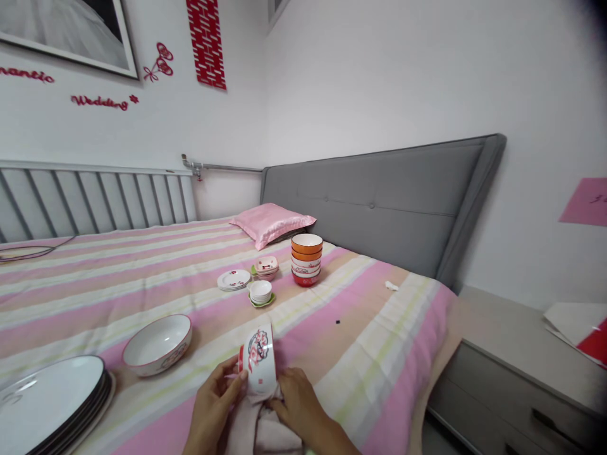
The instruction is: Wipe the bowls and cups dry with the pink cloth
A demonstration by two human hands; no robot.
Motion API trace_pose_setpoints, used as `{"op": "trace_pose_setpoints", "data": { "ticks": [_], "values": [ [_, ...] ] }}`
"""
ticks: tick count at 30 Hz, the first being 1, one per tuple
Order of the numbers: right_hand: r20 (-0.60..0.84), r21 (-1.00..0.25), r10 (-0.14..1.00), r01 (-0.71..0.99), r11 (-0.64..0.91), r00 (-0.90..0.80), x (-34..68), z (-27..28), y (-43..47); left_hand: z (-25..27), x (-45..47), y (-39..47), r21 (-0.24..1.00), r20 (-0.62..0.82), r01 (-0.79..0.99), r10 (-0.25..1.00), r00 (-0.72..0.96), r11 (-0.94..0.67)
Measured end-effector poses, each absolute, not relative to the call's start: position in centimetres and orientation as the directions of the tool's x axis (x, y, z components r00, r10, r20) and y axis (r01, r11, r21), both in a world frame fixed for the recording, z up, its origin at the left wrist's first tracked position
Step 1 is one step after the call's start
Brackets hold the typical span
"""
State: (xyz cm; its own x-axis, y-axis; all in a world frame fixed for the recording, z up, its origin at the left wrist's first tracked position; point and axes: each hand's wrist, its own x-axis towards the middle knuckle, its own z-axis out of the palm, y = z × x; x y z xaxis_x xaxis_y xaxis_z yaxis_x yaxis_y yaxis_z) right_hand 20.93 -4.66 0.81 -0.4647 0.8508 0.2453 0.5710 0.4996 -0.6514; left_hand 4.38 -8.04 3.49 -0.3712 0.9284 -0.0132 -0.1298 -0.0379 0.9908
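Note:
A white bowl (262, 360) with a red base and a red-and-black flower pattern is tipped on its side between my hands. My left hand (220, 393) grips it by the base, thumb on the outside. At the rim side, my right hand (298, 397) is closed on a pale pink cloth (258, 430), which hangs below the bowl and touches it. The fingertips of my right hand are partly hidden behind the bowl and cloth. Beyond my hands stands a stack of bowls (306, 262), orange ones above white and red ones.
On the striped bedspread lie a wide bowl (159, 344), a stack of large plates (57, 395), small plates (234, 279), small white dishes (260, 292) and pink dishes (266, 266). A pink pillow (272, 222) rests by the grey headboard (374, 196). A nightstand (516, 379) stands at right.

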Motion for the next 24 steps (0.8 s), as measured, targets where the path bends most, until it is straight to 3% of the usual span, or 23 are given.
{"op": "trace_pose_setpoints", "data": {
  "ticks": [4,11,15,17,20,24],
  "values": [
    [0.26,-0.561,0.838,0.631,0.535,-0.48,20.7,0.0,-4.3,3.4,4.3,-7.8,0.985,-0.038,-0.17,0.92,-0.389,-0.031],
    [0.281,-0.58,0.829,0.603,0.548,-0.483,20.6,-0.6,-4.0,3.1,4.5,-7.9,0.996,-0.046,-0.084,0.91,-0.413,0.012],
    [0.301,-0.654,0.848,0.554,0.516,-0.436,20.7,-0.3,-4.3,3.1,4.4,-8.2,0.999,-0.019,-0.039,0.903,-0.43,0.003],
    [0.294,-0.755,0.864,0.455,0.472,-0.409,20.9,0.5,-4.6,3.2,4.3,-8.3,0.999,0.004,-0.032,0.906,-0.423,-0.02],
    [0.273,-0.926,0.867,0.129,0.354,-0.417,21.0,2.1,-4.9,3.4,4.1,-8.4,0.996,0.052,-0.052,0.922,-0.383,-0.078],
    [0.267,-0.951,0.89,-0.249,0.181,-0.371,21.0,3.7,-4.9,3.5,4.1,-8.5,0.993,0.075,-0.068,0.952,-0.297,-0.1]
  ]
}}
